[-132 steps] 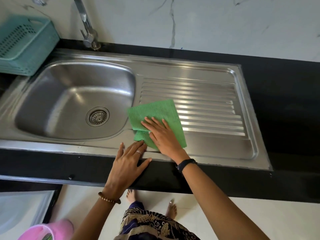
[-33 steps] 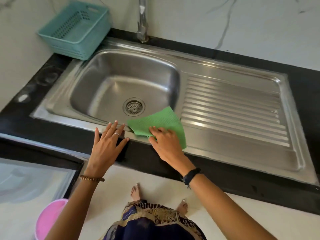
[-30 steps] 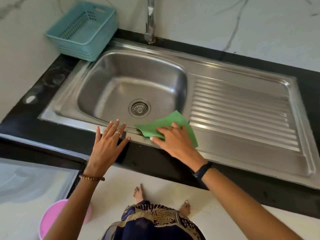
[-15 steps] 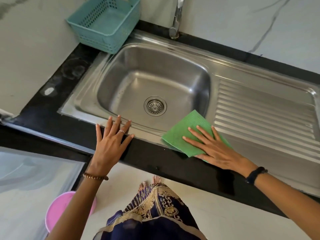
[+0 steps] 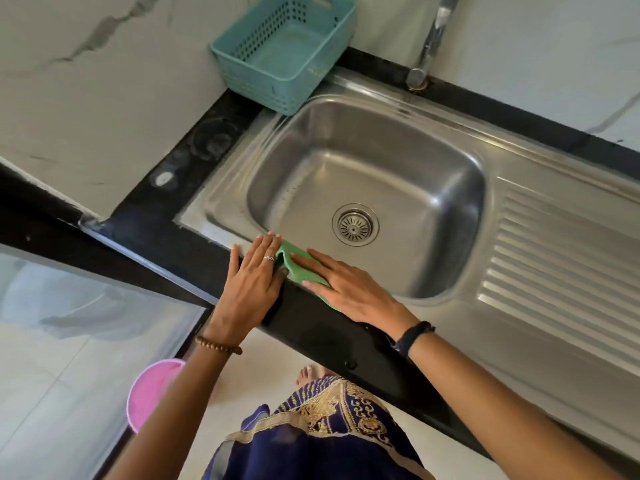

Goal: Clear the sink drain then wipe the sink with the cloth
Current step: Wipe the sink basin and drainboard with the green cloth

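The stainless steel sink point(image 5: 346, 168) has a round drain strainer point(image 5: 355, 223) in the bowl's floor, with nothing lying on it. A green cloth point(image 5: 298, 268) lies on the sink's front rim, mostly covered. My right hand point(image 5: 346, 289) presses flat on the cloth with straight fingers. My left hand point(image 5: 252, 282) rests flat on the black counter edge just left of the cloth, its fingers touching the cloth's left end.
A teal plastic basket point(image 5: 284, 50) stands on the counter at the sink's back left corner. The tap point(image 5: 429, 46) rises behind the bowl. The ribbed drainboard point(image 5: 554, 265) spreads to the right. A pink bucket point(image 5: 152, 393) stands on the floor below.
My right hand has slid the cloth leftward along the front rim, from the drainboard side until it meets my left hand. The view has swung so the sink sits further right.
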`<state>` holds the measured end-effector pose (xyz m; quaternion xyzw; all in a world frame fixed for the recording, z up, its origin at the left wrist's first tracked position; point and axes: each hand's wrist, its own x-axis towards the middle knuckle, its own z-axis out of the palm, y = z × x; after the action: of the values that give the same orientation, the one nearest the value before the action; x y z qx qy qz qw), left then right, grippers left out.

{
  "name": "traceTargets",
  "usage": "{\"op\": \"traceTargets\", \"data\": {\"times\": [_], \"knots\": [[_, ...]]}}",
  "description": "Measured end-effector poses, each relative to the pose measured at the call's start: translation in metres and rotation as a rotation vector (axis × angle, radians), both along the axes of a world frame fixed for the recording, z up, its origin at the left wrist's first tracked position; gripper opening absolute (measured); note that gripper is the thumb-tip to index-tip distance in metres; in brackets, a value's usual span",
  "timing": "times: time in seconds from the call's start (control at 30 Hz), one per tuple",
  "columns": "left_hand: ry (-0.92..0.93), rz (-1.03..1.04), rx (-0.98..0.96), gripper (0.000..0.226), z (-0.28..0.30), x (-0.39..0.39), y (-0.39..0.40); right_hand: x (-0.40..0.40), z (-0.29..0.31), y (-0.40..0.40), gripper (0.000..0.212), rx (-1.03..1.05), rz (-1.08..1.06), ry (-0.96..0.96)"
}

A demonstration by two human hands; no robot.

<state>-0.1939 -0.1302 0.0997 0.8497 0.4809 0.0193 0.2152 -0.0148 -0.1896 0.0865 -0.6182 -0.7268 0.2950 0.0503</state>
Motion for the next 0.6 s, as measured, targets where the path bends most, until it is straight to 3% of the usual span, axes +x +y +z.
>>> {"op": "traceTargets", "data": {"times": [0.33,0.4,0.5,0.6], "knots": [[0.071,0.027,-0.015,0.063,0.004,-0.023,0.028,0.065,-0.004,-0.072,0.065,0.026,0.146,-0.017],[0.055,0.015,-0.031,0.055,0.005,-0.026,0.032,0.064,-0.002,-0.069,0.069,0.012,0.144,-0.014],[-0.06,-0.008,0.011,0.044,0.009,-0.033,0.044,0.045,0.002,-0.048,0.058,-0.012,0.131,0.041],[-0.113,-0.019,0.048,0.053,0.017,-0.038,0.063,0.019,0.002,-0.017,0.058,-0.006,0.129,0.078]]}}
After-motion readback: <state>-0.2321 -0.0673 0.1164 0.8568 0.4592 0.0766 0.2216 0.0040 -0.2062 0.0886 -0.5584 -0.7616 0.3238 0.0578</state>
